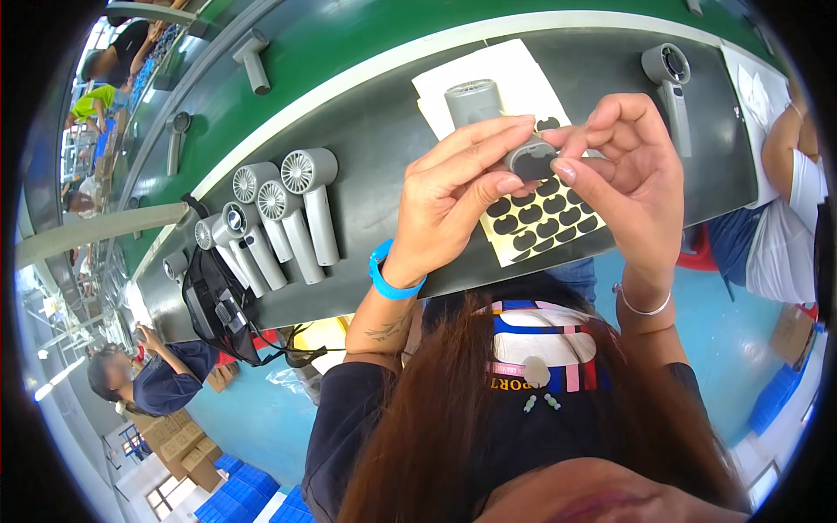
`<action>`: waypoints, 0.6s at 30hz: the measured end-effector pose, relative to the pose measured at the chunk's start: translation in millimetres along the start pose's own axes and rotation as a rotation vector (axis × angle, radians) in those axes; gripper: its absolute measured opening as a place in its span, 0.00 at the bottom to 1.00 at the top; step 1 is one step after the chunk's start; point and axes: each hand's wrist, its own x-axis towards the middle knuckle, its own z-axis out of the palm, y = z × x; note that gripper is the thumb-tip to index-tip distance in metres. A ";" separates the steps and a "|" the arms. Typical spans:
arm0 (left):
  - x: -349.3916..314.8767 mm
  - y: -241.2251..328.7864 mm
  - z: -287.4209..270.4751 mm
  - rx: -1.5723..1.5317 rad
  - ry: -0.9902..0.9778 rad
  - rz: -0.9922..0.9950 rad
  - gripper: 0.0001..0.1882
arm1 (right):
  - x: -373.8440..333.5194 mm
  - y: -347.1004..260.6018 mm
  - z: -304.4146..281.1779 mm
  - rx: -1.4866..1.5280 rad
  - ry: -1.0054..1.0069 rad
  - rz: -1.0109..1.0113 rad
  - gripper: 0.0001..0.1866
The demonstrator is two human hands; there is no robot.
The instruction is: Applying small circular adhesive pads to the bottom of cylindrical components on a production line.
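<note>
In front of me, my left hand (453,187) is closed around a grey handheld fan (473,98), whose round head points away over white paper. The handle end faces me and carries a dark round sticker (534,163). My right hand (632,166) pinches at the right rim of that sticker, thumb on its edge and the other fingers curled. Whether its fingertips hold the sticker or only press it against the handle is hard to see. Beneath both hands lies a cream sheet (514,254) with rows of dark round stickers, partly covered by my hands.
Several grey handheld fans (321,218) lie grouped on the dark table to the left, beside a black bag (202,301). Another fan (676,105) lies at the right. Beyond runs a green conveyor belt (375,52) carrying more fans. Co-workers sit at left (166,379) and right (789,174).
</note>
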 end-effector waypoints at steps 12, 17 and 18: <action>-0.2 2.1 -1.1 0.022 -0.022 -0.001 0.17 | -1.3 -4.1 2.0 -0.023 0.003 0.014 0.16; 1.4 1.9 0.6 0.028 -0.029 0.007 0.17 | -1.7 -5.2 2.3 -0.041 0.026 0.007 0.16; 1.2 2.2 0.3 0.028 -0.031 0.006 0.17 | -1.6 -5.3 2.9 -0.040 0.029 0.008 0.16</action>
